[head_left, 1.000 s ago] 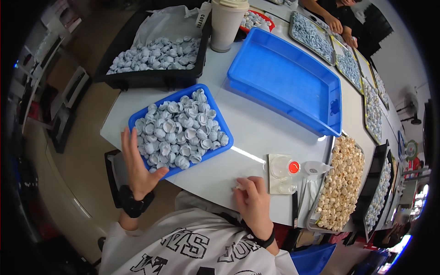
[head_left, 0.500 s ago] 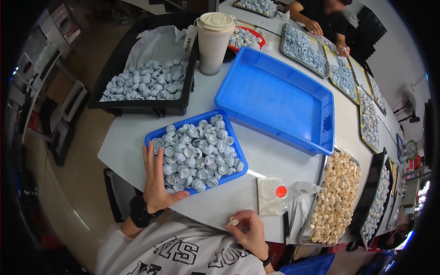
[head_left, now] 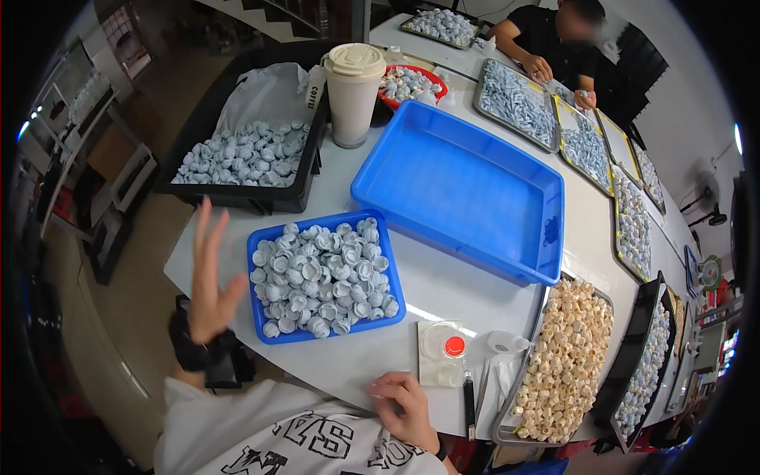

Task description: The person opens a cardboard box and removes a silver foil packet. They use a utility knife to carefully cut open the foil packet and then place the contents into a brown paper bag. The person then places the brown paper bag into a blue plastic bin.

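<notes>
The left hand point(head_left: 210, 285) is raised at the left of the frame, palm open, fingers spread and pointing up toward the top edge; it holds nothing and stands just left of the small tray point(head_left: 323, 275) without touching it. A black band wraps that wrist.

The small tray is blue and sits at centre-left on the white table point(head_left: 443, 289), heaped with pale blue-grey caps point(head_left: 321, 273). Its long axis runs roughly left to right with a slight tilt, the right end a bit lower in the frame.

The right hand point(head_left: 405, 405) rests at the bottom centre on the table's near edge, fingers curled together; whether anything is pinched in them cannot be told. Just right of it lie a clear bag point(head_left: 443, 352) with a red-capped item and a dark pen point(head_left: 469, 404).

The large tray point(head_left: 463, 198), blue and bare inside, lies above and right of the small one, its long axis running from upper left to lower right. A lidded cup point(head_left: 352, 91) stands at top centre, beside a black bin point(head_left: 241, 146) of more caps at upper left. A tray of tan pieces point(head_left: 566, 360) sits at lower right. Another person point(head_left: 554, 39) works at the top right.
</notes>
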